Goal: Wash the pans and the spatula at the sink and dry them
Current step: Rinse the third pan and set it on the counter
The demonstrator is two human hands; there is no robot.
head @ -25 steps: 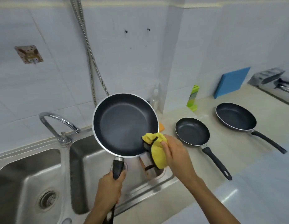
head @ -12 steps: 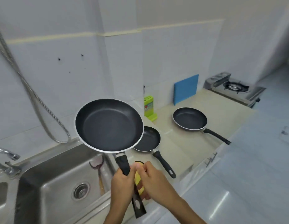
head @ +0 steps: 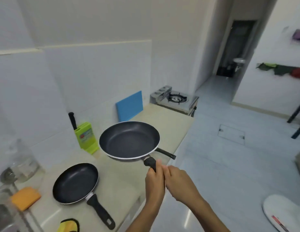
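Observation:
My left hand (head: 155, 181) grips the black handle of the large dark frying pan (head: 129, 141) and holds it level above the beige counter (head: 169, 128). My right hand (head: 180, 183) lies against the left one at the handle, its fingers hidden. Under the held pan only the handle of another pan (head: 166, 154) shows. A small pan (head: 75, 183) sits on the counter to the left. The yellow cloth (head: 68, 226) lies at the counter's near edge. No spatula is in view.
An orange sponge (head: 25, 197) and a glass jar (head: 23, 163) stand near the sink's edge (head: 1, 215) at the left. A green knife block (head: 86, 138) and a blue cutting board (head: 130, 106) lean by the wall. A gas stove (head: 176, 98) ends the counter.
The large pan has moved right, from over the sink to above the far pan on the counter. The yellow cloth has left my right hand and lies on the counter.

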